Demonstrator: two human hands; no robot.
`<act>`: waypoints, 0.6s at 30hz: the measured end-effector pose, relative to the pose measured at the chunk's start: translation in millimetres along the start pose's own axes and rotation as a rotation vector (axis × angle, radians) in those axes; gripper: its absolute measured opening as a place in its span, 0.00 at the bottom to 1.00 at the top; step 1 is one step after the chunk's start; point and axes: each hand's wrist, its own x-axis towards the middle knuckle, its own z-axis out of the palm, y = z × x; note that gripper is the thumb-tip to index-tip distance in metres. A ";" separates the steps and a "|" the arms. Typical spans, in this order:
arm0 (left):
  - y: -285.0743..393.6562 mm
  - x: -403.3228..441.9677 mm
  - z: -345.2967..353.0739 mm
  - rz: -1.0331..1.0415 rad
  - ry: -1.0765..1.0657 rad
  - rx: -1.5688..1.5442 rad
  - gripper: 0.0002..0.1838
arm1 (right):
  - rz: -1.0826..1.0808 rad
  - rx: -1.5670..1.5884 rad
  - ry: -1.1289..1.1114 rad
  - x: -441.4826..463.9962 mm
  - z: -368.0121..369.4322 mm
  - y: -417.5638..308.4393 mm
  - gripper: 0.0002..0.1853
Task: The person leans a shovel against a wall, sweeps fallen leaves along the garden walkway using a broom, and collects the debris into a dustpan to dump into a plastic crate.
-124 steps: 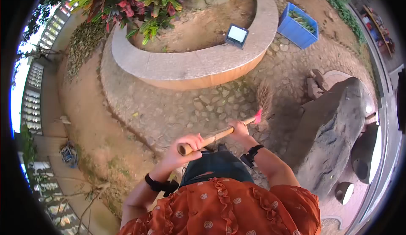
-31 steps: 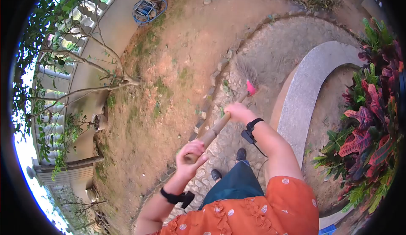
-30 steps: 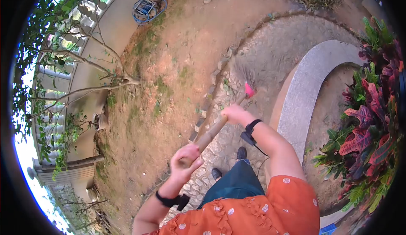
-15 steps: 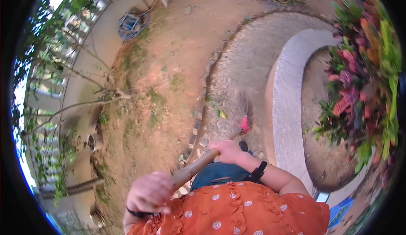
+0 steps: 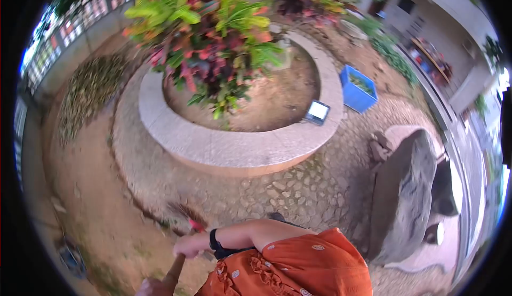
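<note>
A broom with a wooden handle [image 5: 174,270] slants up from the bottom edge of the head view. Its pink collar [image 5: 197,225] and dark, thin bristles [image 5: 182,210] show just beyond my right hand [image 5: 188,245], over the stone path near its border. The fingers of my right hand are wrapped round the lower handle, and a black band is on that wrist. Farther up the handle, my left hand [image 5: 151,286] grips it too, partly cut off by the bottom edge of the view.
A curved planter wall [image 5: 234,149] stands ahead, with colourful leafy plants [image 5: 213,45] inside. On its rim rests a tablet-like device [image 5: 318,112]. Beyond are a blue bin [image 5: 358,89] with leaves, a large upright rock [image 5: 408,200] at right, and a leaf pile [image 5: 90,93] at left.
My view has swung to the right, bringing the planter to the middle and the bin and rock into sight. Both hands still hold the broom, now lower and farther left in view.
</note>
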 end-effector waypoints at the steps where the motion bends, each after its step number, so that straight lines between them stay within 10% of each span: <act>1: 10.6 7.7 -1.2 0.064 -0.065 -0.036 0.34 | 0.007 -0.029 -0.004 -18.3 -10.7 -15.7 0.07; 5: -7.0 55.5 -10.2 0.258 -0.287 -0.134 0.50 | 0.097 -0.039 -0.072 -113.0 -56.7 -23.6 0.07; 8: -87.4 115.3 25.0 0.427 -0.423 -0.559 0.09 | 0.281 -0.061 -0.074 -228.4 -92.5 -16.0 0.11; 9: -67.7 167.9 68.5 0.564 -0.450 -0.619 0.15 | 0.346 -0.103 -0.057 -273.4 -100.0 -16.8 0.12; 12: -9.1 214.8 194.0 0.304 -0.006 -0.676 0.18 | 0.558 -0.106 0.171 -407.5 -98.8 -11.1 0.15; 18: 27.4 336.6 395.5 0.180 -0.454 -0.857 0.19 | 1.097 0.031 0.595 -658.5 -74.7 -35.4 0.15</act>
